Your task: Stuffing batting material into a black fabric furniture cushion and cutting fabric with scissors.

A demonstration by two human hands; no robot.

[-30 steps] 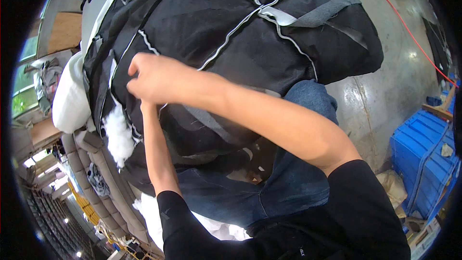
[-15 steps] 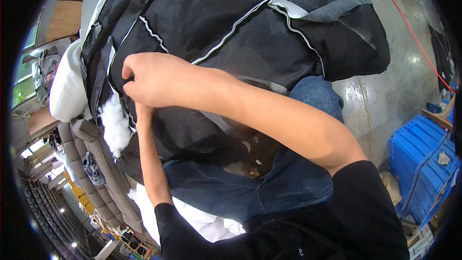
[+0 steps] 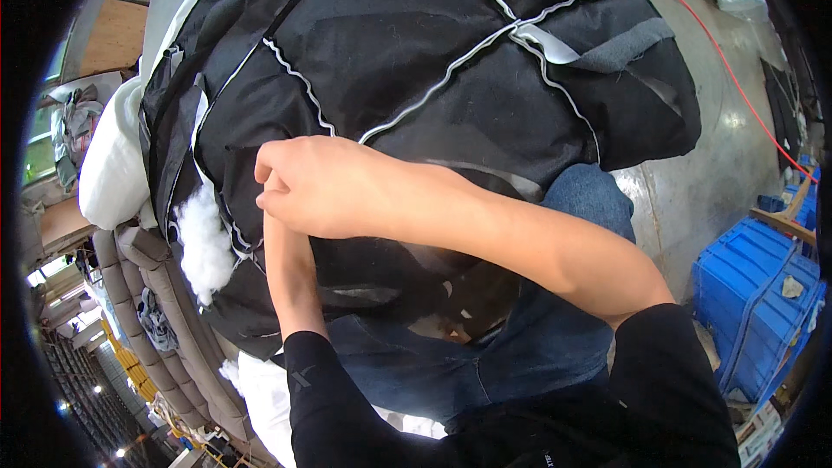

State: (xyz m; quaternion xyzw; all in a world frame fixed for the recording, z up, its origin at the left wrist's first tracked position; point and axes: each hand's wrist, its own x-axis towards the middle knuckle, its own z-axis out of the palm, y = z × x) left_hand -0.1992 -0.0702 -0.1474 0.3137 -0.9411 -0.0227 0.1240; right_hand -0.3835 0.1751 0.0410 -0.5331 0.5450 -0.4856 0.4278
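A large black fabric cover point(image 3: 390, 61) with white piping point(image 3: 451, 78) spreads in front of me, bulging and creased. My right hand point(image 3: 308, 186) reaches across to its left part, fingers closed and pinching a fold of the black fabric. Directly beneath it is my left hand, mostly hidden; only its wrist and forearm point(image 3: 290, 277) show, so its fingers cannot be made out. White fluffy stuffing point(image 3: 205, 247) bulges from an opening in the cover, left of both hands. A grey fabric strip point(image 3: 624, 45) lies on the far right of the cover.
A white bundle point(image 3: 113, 160) and grey padded cushions point(image 3: 173, 321) stand to the left. Blue crates point(image 3: 754, 286) sit at the right. A red hose point(image 3: 719, 61) runs over the concrete floor point(image 3: 659, 199). My jeans-covered knee point(image 3: 589, 199) presses beside the cover.
My hands have shifted slightly right and nearer me in the picture, staying crossed together. The whole view has also shifted a little. More of the piping above my right hand shows.
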